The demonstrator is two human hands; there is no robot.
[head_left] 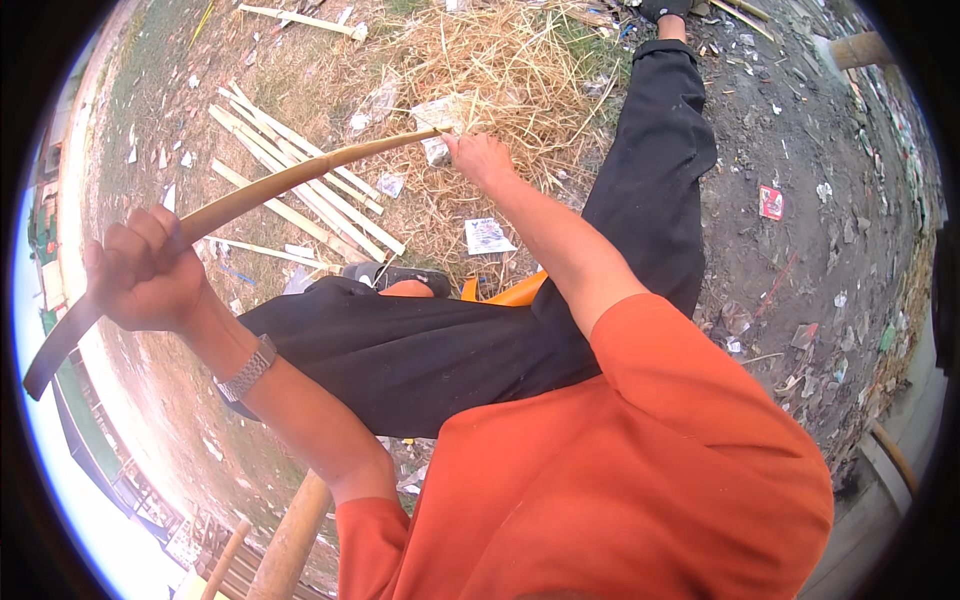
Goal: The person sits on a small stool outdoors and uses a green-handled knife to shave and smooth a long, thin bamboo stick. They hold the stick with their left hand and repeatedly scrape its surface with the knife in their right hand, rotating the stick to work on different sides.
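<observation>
A long split bamboo strip [270, 185] stretches from the left edge up toward the middle, slightly bowed. Its wider lower part is wrapped in the fist of my left hand [145, 268], with a short end sticking out below. At the thin far end, my right hand [480, 160] is closed, its thumb against the strip's tip. The fingers there are partly hidden, and I cannot tell whether anything else is in them. Beyond the strip, several pale bamboo slats [300, 170] lie loosely side by side on the ground.
A heap of shavings [500, 80] lies ahead, between my spread legs [650, 150]. An orange object [515, 290] shows partly beneath me. Bamboo poles [290, 540] stand at lower left, and another pole [860, 50] juts in at upper right. Litter dots the dirt.
</observation>
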